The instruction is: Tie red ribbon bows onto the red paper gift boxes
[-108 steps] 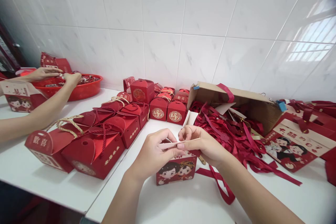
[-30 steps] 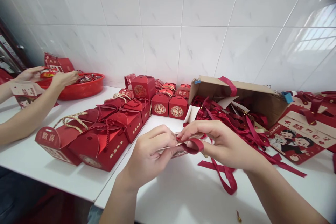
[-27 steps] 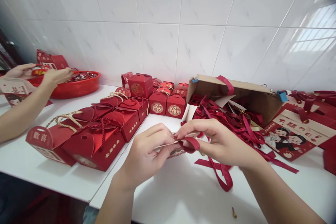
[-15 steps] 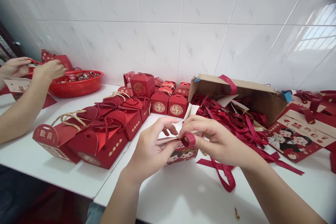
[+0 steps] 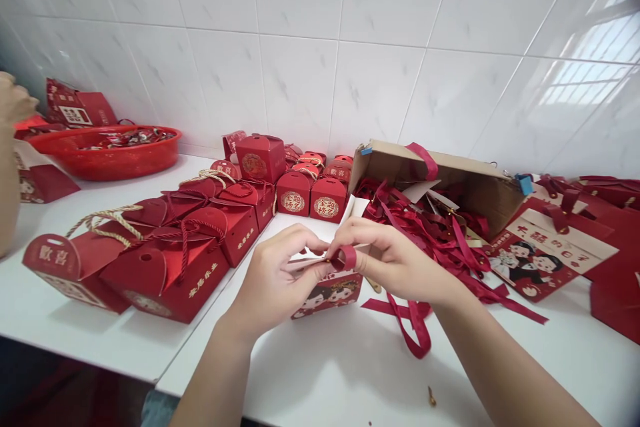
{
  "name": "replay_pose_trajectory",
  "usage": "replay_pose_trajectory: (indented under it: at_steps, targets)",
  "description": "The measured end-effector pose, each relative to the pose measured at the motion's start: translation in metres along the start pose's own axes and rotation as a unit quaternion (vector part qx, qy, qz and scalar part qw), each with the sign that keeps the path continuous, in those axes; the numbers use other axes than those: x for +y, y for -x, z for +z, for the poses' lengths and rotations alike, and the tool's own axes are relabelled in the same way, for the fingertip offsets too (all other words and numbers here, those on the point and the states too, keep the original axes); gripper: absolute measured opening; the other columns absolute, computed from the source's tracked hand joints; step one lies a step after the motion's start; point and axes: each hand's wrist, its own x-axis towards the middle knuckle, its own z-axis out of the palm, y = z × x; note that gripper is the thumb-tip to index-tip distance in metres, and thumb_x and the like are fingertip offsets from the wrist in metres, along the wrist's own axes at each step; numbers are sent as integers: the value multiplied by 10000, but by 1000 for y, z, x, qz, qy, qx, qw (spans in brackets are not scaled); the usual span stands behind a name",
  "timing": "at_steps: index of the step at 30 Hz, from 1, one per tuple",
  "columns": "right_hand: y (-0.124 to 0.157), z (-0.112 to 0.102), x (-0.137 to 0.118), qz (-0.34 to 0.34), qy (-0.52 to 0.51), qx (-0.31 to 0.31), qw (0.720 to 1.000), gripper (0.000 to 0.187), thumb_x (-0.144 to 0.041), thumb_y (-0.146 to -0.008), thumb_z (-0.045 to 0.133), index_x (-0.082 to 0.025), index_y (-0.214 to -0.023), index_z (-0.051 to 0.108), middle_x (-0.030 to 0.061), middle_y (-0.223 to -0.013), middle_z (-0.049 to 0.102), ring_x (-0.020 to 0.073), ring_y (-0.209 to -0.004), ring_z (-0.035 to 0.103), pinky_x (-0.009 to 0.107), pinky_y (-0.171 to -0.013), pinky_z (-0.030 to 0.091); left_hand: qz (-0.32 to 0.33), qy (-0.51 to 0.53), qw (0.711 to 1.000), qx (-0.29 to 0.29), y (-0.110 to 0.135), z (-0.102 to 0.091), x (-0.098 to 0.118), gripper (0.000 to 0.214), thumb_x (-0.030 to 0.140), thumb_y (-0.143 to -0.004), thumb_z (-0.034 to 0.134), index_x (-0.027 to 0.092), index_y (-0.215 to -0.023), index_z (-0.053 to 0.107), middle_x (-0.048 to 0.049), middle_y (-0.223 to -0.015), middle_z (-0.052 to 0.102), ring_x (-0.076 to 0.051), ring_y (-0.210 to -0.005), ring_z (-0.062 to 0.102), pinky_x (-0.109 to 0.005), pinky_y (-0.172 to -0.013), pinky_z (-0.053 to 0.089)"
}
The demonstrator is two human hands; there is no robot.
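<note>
Both my hands meet over a small red and white gift box (image 5: 330, 297) with cartoon figures printed on its front. My left hand (image 5: 273, 280) pinches the box's pale top edge between thumb and fingers. Thumb and fingers of my right hand (image 5: 395, 257) close on a looped dark red ribbon (image 5: 344, 259) at that same edge. My fingertips hide where the ribbon meets the box. Just right of the box, a loose length of ribbon (image 5: 417, 337) lies on the white table (image 5: 310, 373). A small brass fastener (image 5: 431, 396) rests near the front.
Rows of red boxes (image 5: 170, 273) with rope handles stand at left. An open cardboard carton (image 5: 480, 193) spills ribbons at right, beside a finished-looking printed bag (image 5: 545, 253). Behind at far left are a red basin (image 5: 110, 159) of wrapped sweets and another person's arm (image 5: 7, 167).
The view has swung slightly right, so things sit further left. The other person's hands have drawn apart from the box by the basin. My hands keep nearly the same grip.
</note>
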Motion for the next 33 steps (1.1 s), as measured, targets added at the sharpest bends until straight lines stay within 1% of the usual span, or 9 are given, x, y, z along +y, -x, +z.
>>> replay_pose_trajectory:
  at_steps: [4, 10, 12, 14, 16, 20, 22, 27, 33]
  targets:
    - [0, -1, 0, 2, 0, -4, 1000, 189, -348, -897, 571, -195, -861, 677, 37, -904, 522, 112, -778, 533, 206, -625, 496, 14, -31, 999, 3, -1, -1, 0, 96, 80, -744, 624, 171, -769, 611, -15, -746, 614, -124, -677, 593, -210, -591, 536]
    - [-2, -1, 6, -18, -24, -6, 1000, 192, -355, -892, 576, -194, -913, 678, 58, -982, 545, 133, -851, 557, 244, -700, 527, -92, 21, 996, 0, 0, 2, -3, 85, 121, -719, 666, 173, -715, 599, -10, -729, 604, -134, -675, 608, -232, -603, 585]
    - [-2, -1, 9, -20, -37, 0, 999, 188, -352, -886, 586, -190, -923, 674, 63, -998, 572, 144, -882, 569, 258, -718, 528, -105, 23, 994, 4, 0, 4, -4, 93, 139, -710, 687, 174, -694, 603, -7, -711, 606, -135, -664, 607, -235, -597, 591]
    - [-2, 0, 10, -4, -46, 5, 999, 190, -357, -878, 593, -185, -917, 664, 60, -969, 595, 144, -853, 573, 239, -654, 512, -106, 20, 994, 10, -1, 5, -5, 97, 162, -713, 696, 175, -678, 606, -8, -701, 613, -135, -652, 605, -244, -595, 595]
    - [-2, 0, 11, 17, -64, 8, 998, 183, -352, -864, 608, -176, -894, 648, 56, -930, 606, 134, -796, 570, 214, -581, 476, -103, 29, 994, 17, -3, 6, -5, 105, 180, -718, 700, 176, -667, 609, -20, -723, 636, -154, -710, 632, -255, -624, 604]
    - [-3, 1, 11, 21, -111, 15, 993, 82, -235, -824, 631, -163, -858, 611, 33, -847, 596, 117, -737, 556, 226, -609, 462, -140, 76, 987, 26, -4, 8, -5, 123, 226, -723, 711, 168, -654, 627, -64, -829, 690, -227, -924, 670, -298, -704, 617]
    - [-2, 1, 12, 24, -130, 13, 991, 99, -132, -809, 581, -177, -897, 576, 7, -824, 568, 90, -666, 522, 210, -571, 434, -169, 95, 981, 24, -5, 8, -3, 124, 237, -728, 706, 159, -660, 639, -69, -822, 702, -223, -857, 692, -307, -686, 621]
    - [0, 0, 12, 10, -153, 3, 988, 415, 31, -668, 526, -235, -981, 471, -14, -952, 522, 73, -672, 503, 168, -508, 390, -197, 116, 973, 18, -7, 9, 2, 117, 190, -707, 709, 151, -622, 641, -30, -682, 690, -181, -654, 693, -269, -603, 610]
    - [-1, 1, 11, 21, -125, 10, 992, 364, -40, -695, 683, -216, -935, 473, -24, -854, 531, 91, -721, 541, 190, -585, 457, -233, 149, 960, 32, -8, 14, 5, 203, 209, -700, 712, 160, -552, 582, 26, -531, 574, -152, -599, 661, -214, -547, 573]
